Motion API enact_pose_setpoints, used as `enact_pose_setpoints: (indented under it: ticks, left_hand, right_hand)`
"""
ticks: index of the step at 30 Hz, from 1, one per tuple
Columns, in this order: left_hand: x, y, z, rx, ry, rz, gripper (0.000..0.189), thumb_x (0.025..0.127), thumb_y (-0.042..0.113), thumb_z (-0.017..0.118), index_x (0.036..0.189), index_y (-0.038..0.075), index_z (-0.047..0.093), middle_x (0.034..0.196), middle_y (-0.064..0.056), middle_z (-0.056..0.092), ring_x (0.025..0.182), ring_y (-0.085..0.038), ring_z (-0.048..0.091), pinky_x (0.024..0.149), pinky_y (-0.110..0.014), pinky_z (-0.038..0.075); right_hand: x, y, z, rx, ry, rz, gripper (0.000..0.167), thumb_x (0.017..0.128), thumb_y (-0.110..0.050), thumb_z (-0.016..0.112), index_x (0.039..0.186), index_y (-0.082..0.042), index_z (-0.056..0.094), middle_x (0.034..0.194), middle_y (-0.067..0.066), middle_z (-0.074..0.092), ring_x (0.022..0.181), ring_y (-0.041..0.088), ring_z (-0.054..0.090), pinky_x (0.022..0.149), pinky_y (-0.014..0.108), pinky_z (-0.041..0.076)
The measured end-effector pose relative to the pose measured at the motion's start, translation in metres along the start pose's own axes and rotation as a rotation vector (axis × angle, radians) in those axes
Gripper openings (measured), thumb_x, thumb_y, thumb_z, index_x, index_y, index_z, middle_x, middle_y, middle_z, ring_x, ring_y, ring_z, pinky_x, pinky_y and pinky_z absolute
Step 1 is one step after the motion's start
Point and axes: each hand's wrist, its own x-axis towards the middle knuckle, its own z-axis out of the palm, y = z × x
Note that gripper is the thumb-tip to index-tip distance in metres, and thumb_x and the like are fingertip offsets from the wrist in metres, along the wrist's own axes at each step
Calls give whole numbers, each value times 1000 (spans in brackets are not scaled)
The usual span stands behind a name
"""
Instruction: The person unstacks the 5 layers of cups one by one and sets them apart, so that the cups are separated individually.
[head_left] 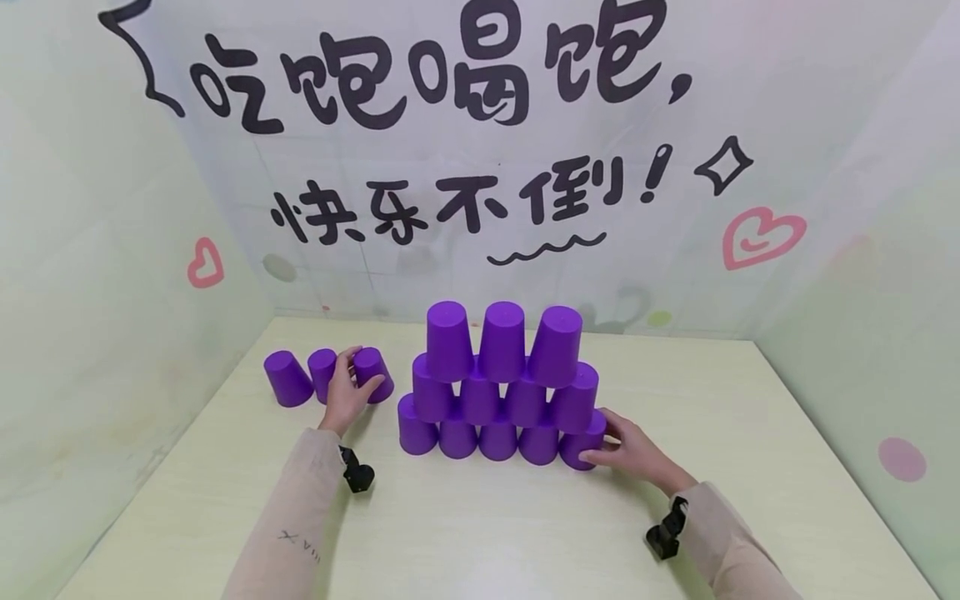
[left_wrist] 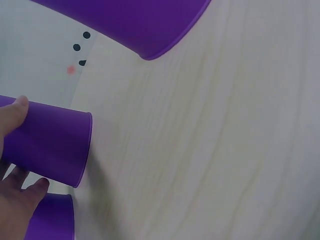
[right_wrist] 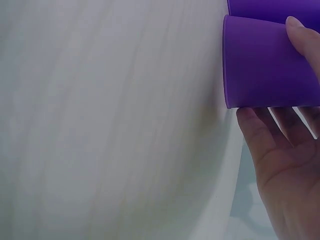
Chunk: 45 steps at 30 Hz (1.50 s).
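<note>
Evidently a stacking step is in hand: the held cup [head_left: 375, 377] is mouth-down at the table's left, the nearest of three loose cups to the stack [head_left: 480, 404]. The left hand [head_left: 348, 398] grasps it, thumb on one side and fingers on the other. Beside it are the middle loose cup [head_left: 321, 371], partly behind that hand, and the outer loose cup [head_left: 288, 382]. The stack has five cups below, four above them and three on top, all mouth-down. The right hand [head_left: 637, 448] grips the corner cup [head_left: 581, 450] at the right end of the bottom row, thumb in front, fingers round the outer side.

As I judge it, the next move calls for a straight lift on the left, clear of the middle loose cup, and a light, steady right hand, since a push on that corner could disturb the upper rows.

Whether the held cup rests on the table [head_left: 480, 533] or is slightly raised is hard to tell. The stack's far side is hidden, as are some fingertips. Both wrist views cut the gripped cups off at the frame edge; the left one also crops a further cup [left_wrist: 135, 20] at its top. The small marks on the left sleeve [head_left: 288, 508] are unreadable.
</note>
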Motion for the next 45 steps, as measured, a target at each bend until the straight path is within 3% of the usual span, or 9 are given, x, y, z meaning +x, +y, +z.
enact_pose_setpoints:
  ticks: [12,19,22,26,31,35,41,45]
  left_hand:
    - [0,8,-3,49,-17,-32,70,81,5,62,137,4,20,135,-24,30,123,-36,31,101,-46,27]
    - [5,25,-13,80,-24,34,72,82,14,63,139,5,19,139,-21,27,127,-34,23,104,-45,22]
    - [6,40,-22,73,-26,99,70,84,15,62,138,4,19,139,-20,26,128,-33,22,103,-46,21]
    - [3,75,-33,34,-34,180,66,86,16,59,137,2,21,139,-19,26,129,-33,20,103,-48,19]
    - [-5,126,-39,-4,-22,262,63,86,14,58,137,2,21,138,-17,29,128,-31,23,104,-47,20]
    - [-16,165,-39,-44,-14,353,60,85,3,56,134,-3,24,136,-20,32,126,-31,27,103,-45,22]
    - [-29,199,-31,-74,-70,469,58,83,-2,57,132,-5,27,134,-20,35,125,-29,30,103,-43,25]
    - [-38,211,-22,-79,-141,497,57,83,-2,57,131,-6,28,134,-19,34,125,-29,30,102,-42,26]
  right_hand:
    - [0,1,0,9,-4,14,60,75,-17,71,125,0,42,116,18,51,105,34,49,84,23,46]
    - [1,0,-1,0,-4,14,61,75,-17,71,126,0,41,117,18,51,106,34,49,85,25,45]
    - [1,-1,-1,-7,-4,16,62,75,-18,71,126,0,41,117,18,51,105,34,50,85,24,45]
    - [1,-3,0,-6,-8,21,62,75,-18,71,126,0,41,117,18,51,106,34,49,85,23,45]
    - [-1,-3,0,-2,-7,18,62,75,-18,71,126,0,41,117,18,51,105,34,49,85,26,46]
    - [-1,-1,0,-4,-6,19,62,75,-18,71,126,0,41,116,18,51,105,34,50,85,25,46]
    - [-1,1,0,-7,-7,15,61,75,-18,71,125,-1,42,115,17,52,103,33,51,84,23,46]
    - [0,1,0,-6,-7,5,60,75,-18,71,125,-1,42,115,17,52,102,32,51,83,23,46]
